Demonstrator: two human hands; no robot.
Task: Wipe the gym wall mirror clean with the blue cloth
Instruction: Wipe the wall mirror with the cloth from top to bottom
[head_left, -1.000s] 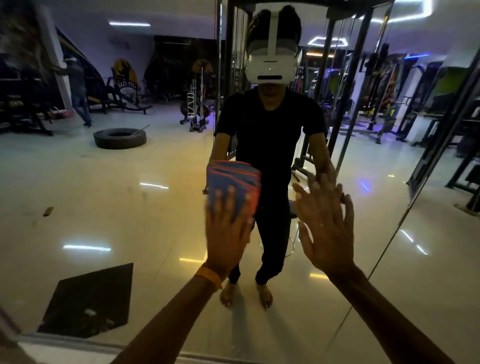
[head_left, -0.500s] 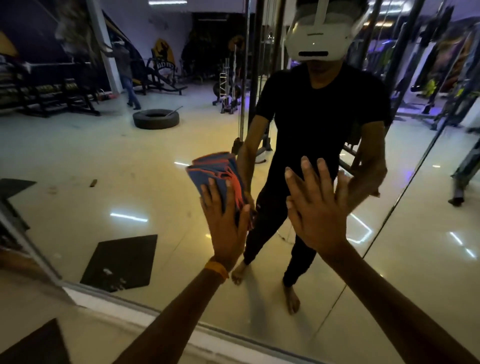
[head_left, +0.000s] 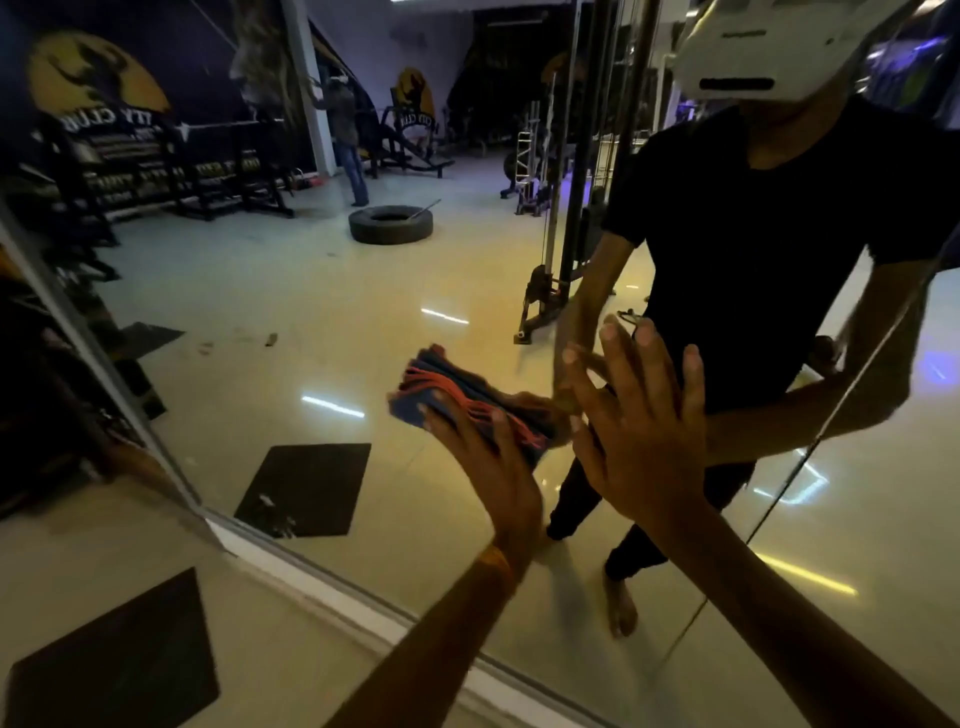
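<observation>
A glossy pale floor (head_left: 291, 291) catches streaks of light, with a black mat (head_left: 114, 670) at the near left and a tyre (head_left: 390, 224) lying far off. Dumbbell racks (head_left: 171, 182) line the dark far-left wall (head_left: 218, 62) below a yellow logo (head_left: 88, 78).

Wall mirror (head_left: 311, 291): reflects gym floor, tyre (head_left: 390, 224), person in black.
Blue cloth (head_left: 447, 392), folded, orange-edged: pressed to glass under left hand (head_left: 488, 467), fingers straight.
Right hand (head_left: 639, 431): flat on glass just beside, fingers spread.
Orange wristband (head_left: 501, 564): left wrist.
Black mat (head_left: 114, 670): floor, lower left.
</observation>
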